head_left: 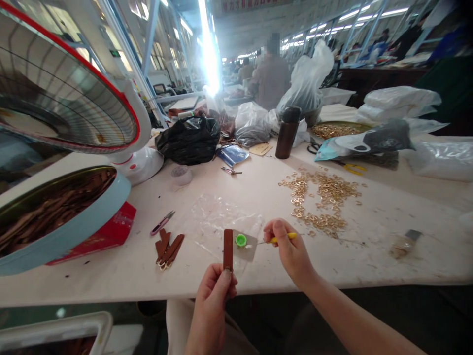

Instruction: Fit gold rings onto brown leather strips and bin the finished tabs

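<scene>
My left hand [214,296] pinches the lower end of a brown leather strap [228,248] and holds it upright over the table's front edge. My right hand [290,249] is closed on a thin yellow-handled tool [283,238] whose tip points left toward a small green cap [241,240]. The cap rests on a grey card lying on a clear plastic sheet [221,217]. A few finished brown straps [168,249] lie to the left. Loose gold rings [321,197] are scattered to the right.
A round blue tin of brown straps [55,212] sits at the left on a red box, beside a white fan [66,93]. Purple snips [161,223], a black bag [188,138], a brown flask [287,132] and plastic bags stand behind. A person stands beyond the table.
</scene>
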A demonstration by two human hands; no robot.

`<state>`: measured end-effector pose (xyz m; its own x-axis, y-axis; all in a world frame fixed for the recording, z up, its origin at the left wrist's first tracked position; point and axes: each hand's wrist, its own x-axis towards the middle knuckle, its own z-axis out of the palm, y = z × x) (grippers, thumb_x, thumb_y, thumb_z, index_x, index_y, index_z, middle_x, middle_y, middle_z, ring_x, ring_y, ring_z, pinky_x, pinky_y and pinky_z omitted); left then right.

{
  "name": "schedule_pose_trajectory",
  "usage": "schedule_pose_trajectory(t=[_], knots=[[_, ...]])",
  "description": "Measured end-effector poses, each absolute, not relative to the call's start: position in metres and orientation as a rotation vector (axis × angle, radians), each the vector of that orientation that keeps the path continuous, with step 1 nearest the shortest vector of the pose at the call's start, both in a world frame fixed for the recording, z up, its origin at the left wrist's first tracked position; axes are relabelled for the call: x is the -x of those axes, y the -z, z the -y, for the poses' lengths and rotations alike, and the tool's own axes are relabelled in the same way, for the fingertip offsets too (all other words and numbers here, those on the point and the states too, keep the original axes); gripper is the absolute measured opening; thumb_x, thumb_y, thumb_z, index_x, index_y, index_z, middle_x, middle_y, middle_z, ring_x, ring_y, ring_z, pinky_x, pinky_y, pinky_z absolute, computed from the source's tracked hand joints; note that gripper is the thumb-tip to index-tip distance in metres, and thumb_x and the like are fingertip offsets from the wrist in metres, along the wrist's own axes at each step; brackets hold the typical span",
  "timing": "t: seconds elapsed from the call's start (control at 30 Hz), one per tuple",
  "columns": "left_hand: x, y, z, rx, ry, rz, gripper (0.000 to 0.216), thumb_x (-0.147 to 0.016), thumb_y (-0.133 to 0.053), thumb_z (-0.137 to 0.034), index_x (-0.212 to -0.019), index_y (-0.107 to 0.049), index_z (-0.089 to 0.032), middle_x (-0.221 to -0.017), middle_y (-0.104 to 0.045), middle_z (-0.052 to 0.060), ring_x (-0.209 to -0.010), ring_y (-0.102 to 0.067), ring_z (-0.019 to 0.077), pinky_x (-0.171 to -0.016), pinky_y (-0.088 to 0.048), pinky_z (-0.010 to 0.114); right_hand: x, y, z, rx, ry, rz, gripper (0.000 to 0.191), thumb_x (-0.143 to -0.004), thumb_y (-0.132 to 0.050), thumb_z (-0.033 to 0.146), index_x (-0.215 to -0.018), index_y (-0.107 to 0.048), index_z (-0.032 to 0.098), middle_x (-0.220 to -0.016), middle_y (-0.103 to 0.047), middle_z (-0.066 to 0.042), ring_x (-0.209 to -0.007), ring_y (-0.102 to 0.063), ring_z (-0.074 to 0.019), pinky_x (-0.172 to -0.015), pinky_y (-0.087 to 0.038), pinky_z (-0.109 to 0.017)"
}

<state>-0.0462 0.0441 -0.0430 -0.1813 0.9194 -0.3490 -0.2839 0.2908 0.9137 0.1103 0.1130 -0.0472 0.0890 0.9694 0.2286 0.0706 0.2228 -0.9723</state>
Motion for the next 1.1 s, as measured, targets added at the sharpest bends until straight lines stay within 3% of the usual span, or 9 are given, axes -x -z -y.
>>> schedule_pose_trajectory(t=[0.47,1.1], knots=[[0.061,0.061,-0.053,-0.64,-1.266,-1.423,0.026,-0.067,-0.063,-0.04,-0.058,-0.052,-0.018,-0.054,-0.047,-0.004,-0.051,-0.038,0.0102,-0.052,-0.031,0.023,-0.086,0.071,-0.139,1.086,-0.893,1.487,0.036,-0.092,-0.036,0.043,-0.069,-0.05,0.02,-0.058,-0.048,0.002,-0.057,-0.048,-0.0141,-0.055,-0.038,-0.025],[0.051,0.061,-0.047,-0.571,-1.298,-1.429,0.024,-0.067,-0.064,-0.037,-0.063,-0.052,-0.016,-0.054,-0.053,-0.004,-0.047,-0.038,0.0068,-0.05,-0.028,0.02,-0.094,0.049,-0.125,1.065,-0.81,1.3,0.037,-0.094,-0.033,0.043,-0.072,-0.051,0.02,-0.062,-0.05,0.001,-0.059,-0.048,-0.0144,-0.056,-0.039,-0.026]])
